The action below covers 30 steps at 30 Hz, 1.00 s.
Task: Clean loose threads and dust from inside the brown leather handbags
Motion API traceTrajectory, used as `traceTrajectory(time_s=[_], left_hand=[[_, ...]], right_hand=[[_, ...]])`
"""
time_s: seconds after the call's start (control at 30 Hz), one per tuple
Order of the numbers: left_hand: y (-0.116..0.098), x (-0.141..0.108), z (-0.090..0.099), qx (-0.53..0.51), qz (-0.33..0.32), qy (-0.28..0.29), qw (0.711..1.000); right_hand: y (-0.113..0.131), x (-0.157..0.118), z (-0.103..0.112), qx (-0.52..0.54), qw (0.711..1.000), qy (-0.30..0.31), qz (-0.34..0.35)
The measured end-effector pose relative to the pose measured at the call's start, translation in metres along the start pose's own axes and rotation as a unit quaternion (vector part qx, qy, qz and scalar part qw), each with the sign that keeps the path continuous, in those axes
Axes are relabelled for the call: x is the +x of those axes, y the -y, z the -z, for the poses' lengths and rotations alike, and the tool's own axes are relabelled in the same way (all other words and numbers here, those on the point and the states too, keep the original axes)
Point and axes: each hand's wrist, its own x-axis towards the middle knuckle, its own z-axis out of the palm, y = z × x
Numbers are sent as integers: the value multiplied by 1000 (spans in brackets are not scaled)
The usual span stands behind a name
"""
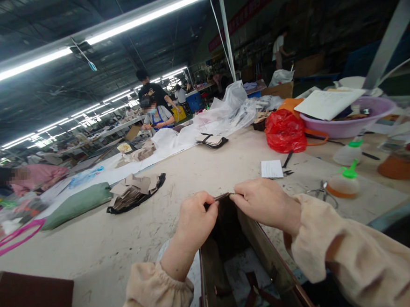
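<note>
In front of me an open brown bag (264, 247) stands on the table, its hollow inside facing up and dark straps lying within. Both hands pinch its far rim, one at each side of a short strip of edge. My left hand (196, 221) closes thumb and forefinger on the left end of that edge. On the right end, my right hand (264, 201) is closed the same way, knuckles up. The fingertips are only a little apart. The lower part of the bag runs out of view.
A brown box-shaped piece (33, 301) sits at lower left. Beyond lie stacked scraps (133, 191) and a green cushion (78, 206). To the right are a red plastic bag (285, 131), a purple basin (350, 120), scissors (322, 192) and a green-capped bottle (344, 183). Other people work farther back.
</note>
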Motion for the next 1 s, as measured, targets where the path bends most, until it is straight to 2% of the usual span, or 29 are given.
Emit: traceTrajectory(time_s=[0.13, 0.23, 0.47, 0.63, 0.83, 1.0], left_hand=[[-1, -1, -1, 3, 9, 2, 1000], [-3, -1, 0, 12, 10, 1, 1000], [-7, -1, 1, 36, 14, 1, 999], [-5, -1, 0, 26, 22, 5, 999], [2, -2, 6, -45, 18, 25, 999], [5, -4, 9, -144, 14, 57, 988]], right_hand=[[-7, -1, -1, 63, 998, -11, 8], [-10, 2, -1, 100, 994, -23, 37], [-3, 19, 2, 77, 991, 21, 106], [0, 20, 2, 59, 994, 21, 91], [3, 20, 1, 52, 995, 17, 78], [2, 22, -1, 57, 995, 16, 80]])
